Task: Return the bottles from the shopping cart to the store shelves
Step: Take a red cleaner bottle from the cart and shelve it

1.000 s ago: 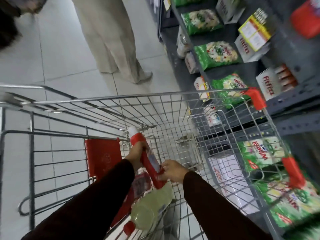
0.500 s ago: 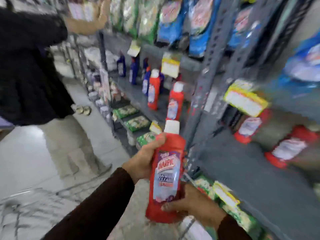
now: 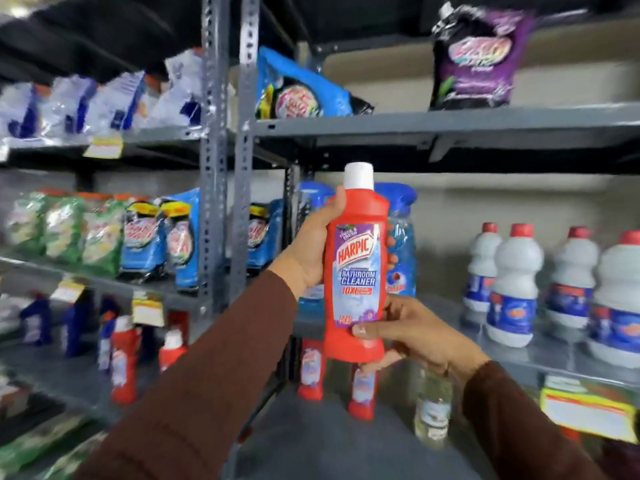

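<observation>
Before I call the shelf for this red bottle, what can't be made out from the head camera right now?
- Price tags: text lost to motion blur.
- Red bottles on the lower shelf: partly hidden behind the held Harpic bottle and right hand; labels blurred, so a match is unconfirmed.
- Blue bottle: mostly covered by the Harpic bottle and left hand.
- Shopping cart: out of frame.
- White bottles: labels unreadable; the last is cut by the right edge.

Both arms up front in brown sleeves: left hand point(image 3: 311, 247) wraps the Harpic bottle point(image 3: 356, 271) high, right hand point(image 3: 415, 336) cups its base.
</observation>
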### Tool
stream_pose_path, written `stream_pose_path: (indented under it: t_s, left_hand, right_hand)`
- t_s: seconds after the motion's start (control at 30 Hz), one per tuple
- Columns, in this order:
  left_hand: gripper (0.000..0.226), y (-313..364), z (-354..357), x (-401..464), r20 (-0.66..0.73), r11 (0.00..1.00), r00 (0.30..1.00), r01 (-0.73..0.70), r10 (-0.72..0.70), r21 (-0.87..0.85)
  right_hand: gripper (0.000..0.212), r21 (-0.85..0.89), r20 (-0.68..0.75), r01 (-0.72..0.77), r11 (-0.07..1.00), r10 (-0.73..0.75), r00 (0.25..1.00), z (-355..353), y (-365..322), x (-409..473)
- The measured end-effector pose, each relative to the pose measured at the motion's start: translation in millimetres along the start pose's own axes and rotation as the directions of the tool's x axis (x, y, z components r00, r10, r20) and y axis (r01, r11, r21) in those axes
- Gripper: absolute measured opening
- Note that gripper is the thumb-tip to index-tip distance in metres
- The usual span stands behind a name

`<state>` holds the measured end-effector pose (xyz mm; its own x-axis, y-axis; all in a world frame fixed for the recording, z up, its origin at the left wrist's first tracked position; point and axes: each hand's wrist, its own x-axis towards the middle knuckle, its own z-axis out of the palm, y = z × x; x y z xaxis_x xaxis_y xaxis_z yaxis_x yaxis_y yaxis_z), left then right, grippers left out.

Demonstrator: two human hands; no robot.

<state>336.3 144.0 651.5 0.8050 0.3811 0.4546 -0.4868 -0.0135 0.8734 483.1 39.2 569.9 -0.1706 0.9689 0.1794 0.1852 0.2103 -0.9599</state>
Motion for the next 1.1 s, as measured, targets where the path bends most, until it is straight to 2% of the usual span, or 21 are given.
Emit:
stream_pose_path:
  t_s: [0.1, 0.3, 0.4, 0.47, 0.53, 0.7, 0.77, 0.9, 0.93, 1.03, 1.1]
  left_hand:
    - [0.078, 3, 13, 21, 0.085, 1.0, 0.996, 0.012, -0.014, 0.023]
    - [0.072, -11, 13, 21, 0.115, 0.999, 0.993, 0.009, -0.013, 0.035]
    - [0.072, -32, -5, -1, 0.007, 0.995, 0.998, 0.058, -0.059, 0.086]
    - [0.079, -53, -23, -23, -0.083, 0.987, 0.989, 0.128, -0.12, 0.095]
    - [0.076, -79, -41, -49, -0.115, 0.975, 0.975, 0.202, -0.191, 0.089]
    - [0.056, -162, -98, -112, -0.272, 0.948, 0.909, 0.313, -0.315, -0.052]
    - [0.053, -195, -113, -131, -0.374, 0.944, 0.867, 0.314, -0.33, -0.104]
    - [0.028, -250, -140, -147, -0.588, 0.949, 0.747, 0.276, -0.311, -0.152]
    - [0.028, -259, -149, -149, -0.631, 0.948, 0.711, 0.283, -0.31, -0.148]
    - [0.055, -278, -170, -149, -0.758, 0.926, 0.576, 0.364, -0.306, -0.097]
    - [0.052, -289, -182, -146, -0.824, 0.918, 0.508, 0.396, -0.252, -0.037]
  right_hand:
    - [0.037, -0.012, -0.015, 0.019, 1.0, -0.019, 1.0, -20, -10, -8]
    - [0.043, -0.096, -0.04, 0.036, 0.995, -0.04, 0.998, -24, 3, -10]
    - [0.03, -0.078, -0.001, 0.011, 0.997, -0.011, 1.0, -12, 33, -6]
    - [0.028, -0.036, 0.026, -0.034, 0.999, 0.035, 0.999, -2, 66, -1]
    - [0.033, -0.032, 0.058, -0.086, 0.996, 0.088, 0.994, 13, 104, 6]
    - [0.041, -0.082, -0.057, -0.195, 0.977, 0.19, 0.98, 59, 205, 29]
    - [0.048, -0.044, -0.139, -0.254, 0.966, 0.246, 0.959, 74, 242, 42]
    - [0.054, 0.071, -0.225, -0.301, 0.951, 0.309, 0.924, 95, 302, 78]
    - [0.054, 0.07, -0.236, -0.32, 0.945, 0.327, 0.915, 98, 314, 88]
    - [0.038, 0.024, -0.282, -0.345, 0.938, 0.337, 0.898, 108, 343, 120]
    - [0.023, -0.037, -0.37, -0.324, 0.945, 0.289, 0.883, 110, 356, 139]
